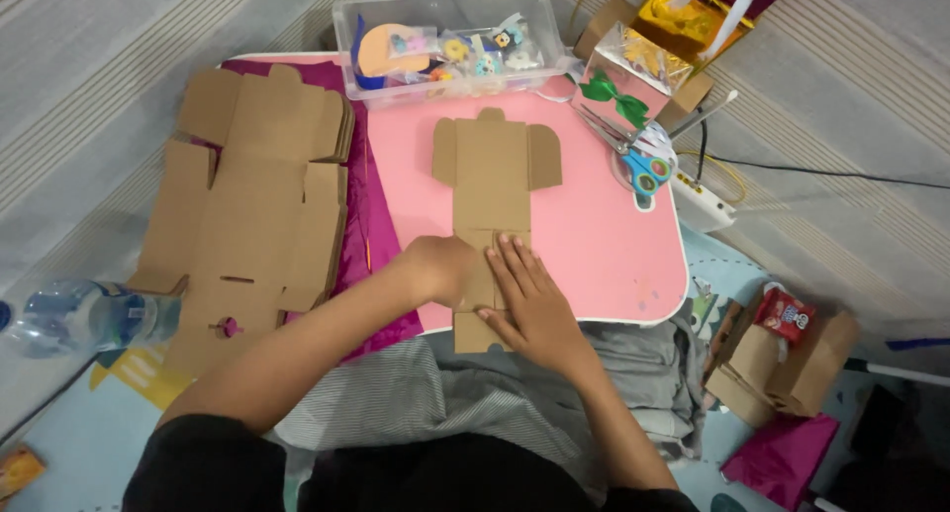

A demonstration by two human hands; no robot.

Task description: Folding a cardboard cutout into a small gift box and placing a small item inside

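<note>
I am looking down on a pink table (604,245) filling the middle of the frame over a grey striped floor. A stack of flat cardboard blanks (252,205) is lying at the left. One flat cardboard box blank (492,176) is lying at centre, running off the table's near edge. My left hand (435,268), curled, and my right hand (524,299), fingers spread flat, are pressing side by side on its lower part, gripping nothing. Blue-handled scissors (638,161) are resting at upper right.

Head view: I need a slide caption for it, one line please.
Both hands, left hand and right hand, press a flat cardboard box blank on a pink table.
</note>
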